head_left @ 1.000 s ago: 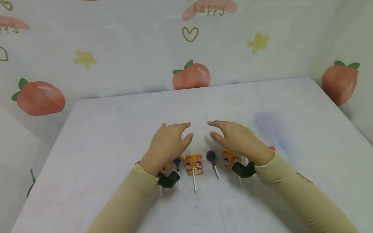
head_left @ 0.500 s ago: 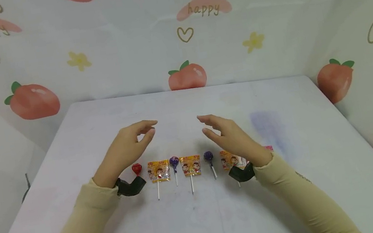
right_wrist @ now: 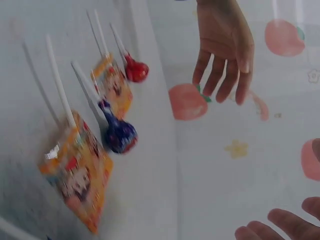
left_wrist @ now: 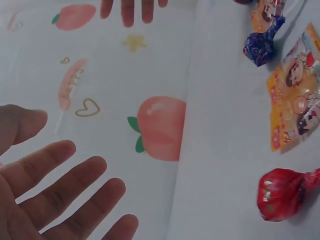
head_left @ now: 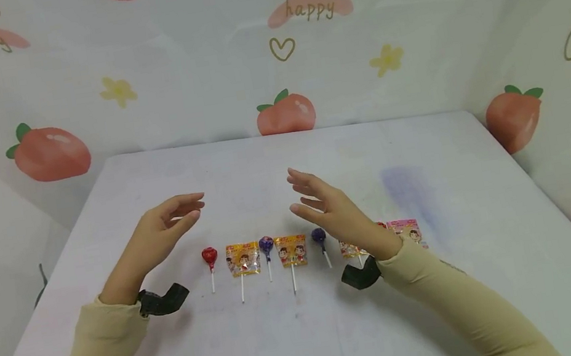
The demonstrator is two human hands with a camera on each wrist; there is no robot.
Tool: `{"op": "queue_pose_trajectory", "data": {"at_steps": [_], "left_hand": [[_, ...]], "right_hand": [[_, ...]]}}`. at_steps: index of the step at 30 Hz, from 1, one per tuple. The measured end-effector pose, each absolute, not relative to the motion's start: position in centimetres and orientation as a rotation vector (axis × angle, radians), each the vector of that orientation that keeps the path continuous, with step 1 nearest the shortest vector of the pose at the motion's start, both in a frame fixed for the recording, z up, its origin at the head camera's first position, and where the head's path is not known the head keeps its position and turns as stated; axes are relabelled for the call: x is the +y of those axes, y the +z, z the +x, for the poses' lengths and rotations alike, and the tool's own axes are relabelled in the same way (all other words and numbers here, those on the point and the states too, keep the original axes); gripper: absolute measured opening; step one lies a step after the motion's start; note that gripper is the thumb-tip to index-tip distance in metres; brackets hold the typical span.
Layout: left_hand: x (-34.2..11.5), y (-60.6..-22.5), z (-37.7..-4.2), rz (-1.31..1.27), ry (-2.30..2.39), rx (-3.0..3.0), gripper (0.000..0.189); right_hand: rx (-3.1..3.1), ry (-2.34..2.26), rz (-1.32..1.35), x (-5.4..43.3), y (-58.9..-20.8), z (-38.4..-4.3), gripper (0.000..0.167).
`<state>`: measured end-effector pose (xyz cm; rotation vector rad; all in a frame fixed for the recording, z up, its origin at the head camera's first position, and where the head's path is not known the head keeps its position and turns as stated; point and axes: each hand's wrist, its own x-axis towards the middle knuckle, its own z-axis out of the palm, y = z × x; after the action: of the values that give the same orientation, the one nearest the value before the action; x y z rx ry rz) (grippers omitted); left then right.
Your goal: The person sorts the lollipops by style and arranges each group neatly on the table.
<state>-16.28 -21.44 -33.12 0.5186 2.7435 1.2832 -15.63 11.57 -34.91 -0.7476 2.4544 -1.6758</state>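
A row of several lollipops lies on the white table (head_left: 310, 336), sticks toward the person. From the left come a red lollipop (head_left: 210, 257), an orange-wrapped lollipop (head_left: 243, 260), a blue-purple lollipop (head_left: 266, 244), another orange packet (head_left: 292, 251) and a dark purple lollipop (head_left: 319, 236). My left hand (head_left: 162, 232) hovers beyond and left of the red one, fingers relaxed, holding nothing. Above the row's right part is my right hand (head_left: 332, 211), its fingers spread and holding nothing. The right wrist partly hides an orange packet (head_left: 350, 249), a second red lollipop and a pink packet (head_left: 407, 229).
A white cloth backdrop (head_left: 202, 79) printed with peaches, hearts and flowers rises behind the table and along its sides. Each wrist carries a black camera strap piece (head_left: 165, 300). A bluish stain (head_left: 407, 190) marks the cloth at the right.
My left hand has moved well to the left, uncovering the red lollipop and orange packet. My right hand has shifted slightly left, and its fingers have spread; more of the pink packet shows.
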Motion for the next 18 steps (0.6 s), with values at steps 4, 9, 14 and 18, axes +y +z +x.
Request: {"op": "queue_pose_trajectory", "data": {"at_steps": [4,9,14,18], "left_hand": [[-22.0,-34.1,-16.4,0.486,1.297,2.682,0.044],[-22.4,-35.5,-16.6,0.448,1.269,2.625,0.05],[-22.7,-36.6,-16.6,0.408,1.226,2.568,0.056],[-22.8,-37.4,-16.8,0.411,1.201,2.526,0.059]], "right_hand": [[2.389,-1.68,-0.716,10.6,-35.5,-15.5,0.062],[2.309,-1.663,-0.693,9.3,-36.3,-15.5,0.061],[2.245,-1.608,-0.659,8.4,-36.8,-15.4,0.06],[2.239,-1.547,-0.62,7.9,-37.3,-15.5,0.058]]}}
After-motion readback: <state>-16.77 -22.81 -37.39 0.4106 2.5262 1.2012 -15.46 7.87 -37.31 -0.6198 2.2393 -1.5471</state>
